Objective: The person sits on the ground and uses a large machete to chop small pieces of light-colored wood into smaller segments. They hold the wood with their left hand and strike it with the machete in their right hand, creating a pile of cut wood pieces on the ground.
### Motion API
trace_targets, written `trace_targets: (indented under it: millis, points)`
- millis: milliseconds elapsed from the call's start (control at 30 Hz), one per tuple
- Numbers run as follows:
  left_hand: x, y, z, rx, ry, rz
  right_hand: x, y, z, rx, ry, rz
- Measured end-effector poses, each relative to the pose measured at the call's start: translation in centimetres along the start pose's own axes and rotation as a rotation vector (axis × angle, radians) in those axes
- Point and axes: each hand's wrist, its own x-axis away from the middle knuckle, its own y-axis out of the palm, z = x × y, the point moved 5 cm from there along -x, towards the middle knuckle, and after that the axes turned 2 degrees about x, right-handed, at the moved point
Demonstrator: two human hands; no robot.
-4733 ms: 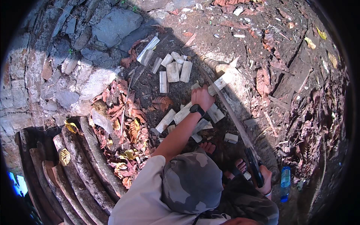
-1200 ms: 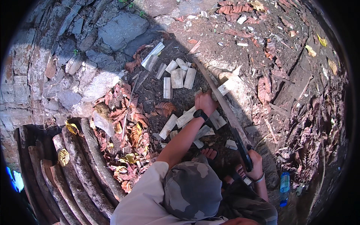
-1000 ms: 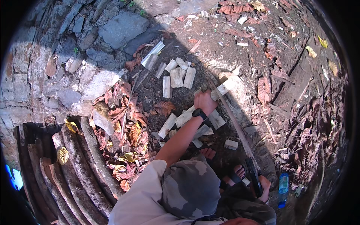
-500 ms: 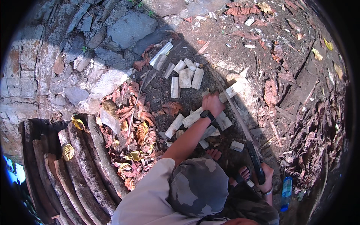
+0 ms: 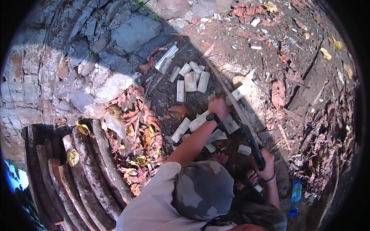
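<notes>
My left hand (image 5: 219,107), a dark watch on its wrist, is closed around a pale split stick of wood (image 5: 239,92). The stick pokes out on both sides of the fist. Across the stick lies the long, narrow blade of a saw (image 5: 230,93), its tip pointing away to the upper left. My right hand (image 5: 265,165) grips the saw's black handle (image 5: 252,148), close to my right foot (image 5: 252,177). The blade's teeth are too small to make out. More pale cut pieces (image 5: 180,129) lie around my left forearm.
Beyond my left hand, several short wood blocks (image 5: 190,81) are heaped on the soil. Long round logs (image 5: 86,165) lie at the lower left, near dry leaves (image 5: 148,134). A stone wall (image 5: 137,32) rises at the upper left. At the lower right is a plastic bottle (image 5: 296,192).
My right hand has pushed the saw forward and to the upper left, so its tip reaches farther out. My left hand keeps its hold on the stick.
</notes>
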Motion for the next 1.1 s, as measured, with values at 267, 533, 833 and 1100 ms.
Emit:
trace_targets:
  millis: [267,533,833,1100]
  points:
    - [0.3,0.6,-0.5,0.000,-0.046,-0.037,16.9,-5.3,3.7,0.225,0.114,0.033]
    - [0.3,1.1,-0.1,0.003,0.053,0.022,-0.5,1.1,1.4,0.070,-0.107,-0.010]
    - [0.0,1.0,-0.7,-0.036,-0.017,-0.032,17.8,-5.5,5.7,0.391,0.020,-0.061]
    - [0.2,1.5,-0.5,-0.012,0.051,-0.005,-0.6,0.5,0.7,0.048,-0.078,-0.010]
